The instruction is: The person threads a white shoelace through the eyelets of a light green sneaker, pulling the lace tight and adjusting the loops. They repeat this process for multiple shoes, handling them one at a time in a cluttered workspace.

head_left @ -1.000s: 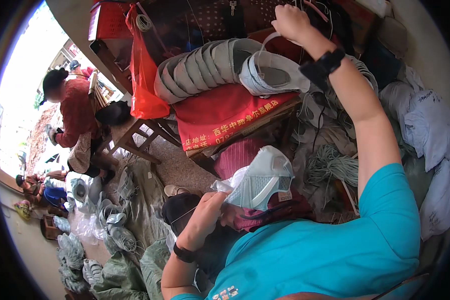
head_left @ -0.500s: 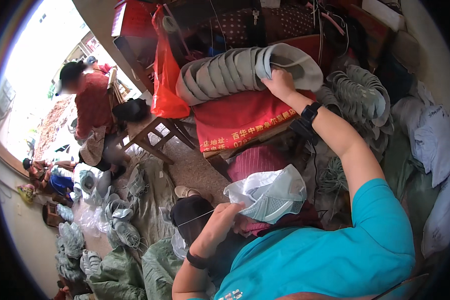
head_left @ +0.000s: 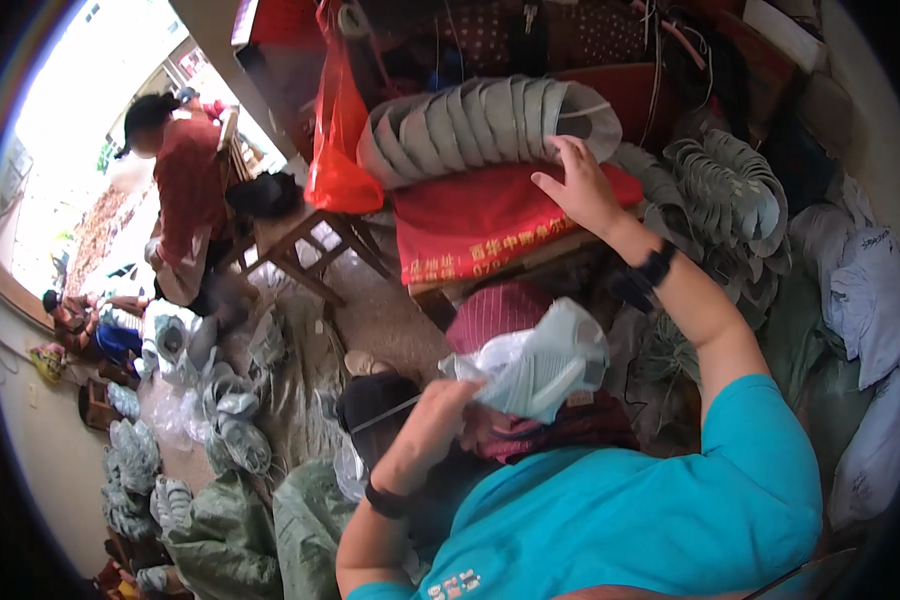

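My left hand is closed on a pale grey shoe upper stuffed with clear plastic, held just above a dark red cloth bundle in my lap. My right hand reaches up with fingers spread, its fingertips resting on the last piece of a row of grey shoe uppers. That row lies on its side on a red cloth draped over a low wooden bench. A black watch sits on my right wrist and a dark band on my left.
Another pile of grey uppers lies right of the bench, with white sacks beyond. An orange plastic bag hangs at the left end. A person in red stands at left; more uppers and green bags cover the floor.
My right hand came down from a raised position, set a grey upper at the right end of the row, and now rests against it. My left hand kept hold of its upper.
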`<state>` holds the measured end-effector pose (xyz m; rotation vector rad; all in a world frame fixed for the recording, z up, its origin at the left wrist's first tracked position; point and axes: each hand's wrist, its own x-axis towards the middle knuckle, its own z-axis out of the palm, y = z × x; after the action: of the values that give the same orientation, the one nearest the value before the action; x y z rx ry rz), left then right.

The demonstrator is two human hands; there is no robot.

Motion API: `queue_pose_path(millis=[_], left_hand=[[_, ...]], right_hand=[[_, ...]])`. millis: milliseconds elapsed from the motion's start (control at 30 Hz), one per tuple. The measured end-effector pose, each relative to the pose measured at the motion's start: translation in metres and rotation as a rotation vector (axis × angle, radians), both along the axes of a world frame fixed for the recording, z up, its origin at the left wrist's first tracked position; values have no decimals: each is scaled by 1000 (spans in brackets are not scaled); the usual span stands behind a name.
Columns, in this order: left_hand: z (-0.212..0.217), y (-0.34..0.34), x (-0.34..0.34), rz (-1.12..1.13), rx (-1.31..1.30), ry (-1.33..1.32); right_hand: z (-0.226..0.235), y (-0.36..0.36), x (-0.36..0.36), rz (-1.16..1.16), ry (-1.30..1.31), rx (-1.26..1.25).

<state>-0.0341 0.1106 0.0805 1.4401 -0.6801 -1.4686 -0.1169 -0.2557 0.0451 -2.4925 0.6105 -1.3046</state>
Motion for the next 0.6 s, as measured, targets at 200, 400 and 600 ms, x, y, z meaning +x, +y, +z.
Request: queue_pose_path(millis=[200,400,600], left_hand=[[12,-38,12,259,44,432],[-11,-39,36,-17,-324,815],[-54,-66,38,518,-477,-133]], right_hand=[[30,127,-83,1085,34,1197],[14,106,-73,810,-291,1871],[-9,93,-42,524,-109,1837]])
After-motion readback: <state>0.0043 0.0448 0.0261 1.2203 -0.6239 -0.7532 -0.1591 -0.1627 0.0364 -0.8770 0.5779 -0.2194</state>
